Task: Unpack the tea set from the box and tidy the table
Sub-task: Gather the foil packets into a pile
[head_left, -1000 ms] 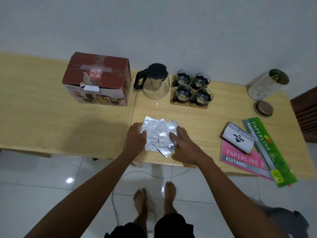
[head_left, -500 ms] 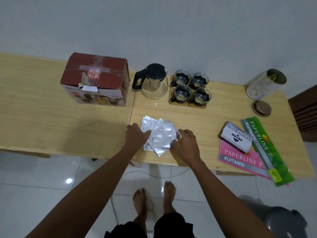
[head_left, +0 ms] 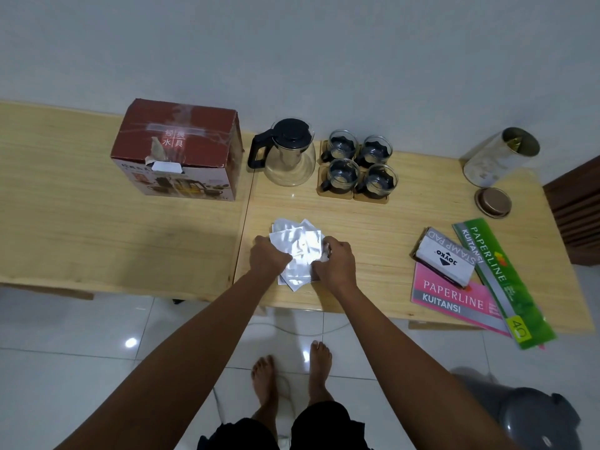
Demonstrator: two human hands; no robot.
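We note the table (head_left: 97,222) first: a long pale wooden top against the wall, with a seam running just left of the working spot. The box (head_left: 177,151) stands closed on its left half, well apart from both hands; we judge it already emptied, since the tea set stands out beside it. The glass teapot (head_left: 287,154) sits just right of the box, handle toward it, and the four glass cups (head_left: 357,167) are grouped two by two on wooden coasters beside the pot. That grouping at the back edge reads as deliberate: it leaves the front of the table free for sorting.

At the front, the foil packets (head_left: 298,251) lie in a loose overlapping pile. The left hand (head_left: 268,258) and right hand (head_left: 334,264) close in from either side, fingers curled onto the pile's edges, apparently squaring it into one stack. We cannot tell whether the packets are lifted or only pressed.

Remaining clutter lies to the right: the receipt books (head_left: 454,297), the stamp pad box (head_left: 446,256) lying across them, an open tin (head_left: 500,157) on its side, and its lid (head_left: 493,203) flat just in front of it. Nothing blocks the hands; the tin looks free to roll.
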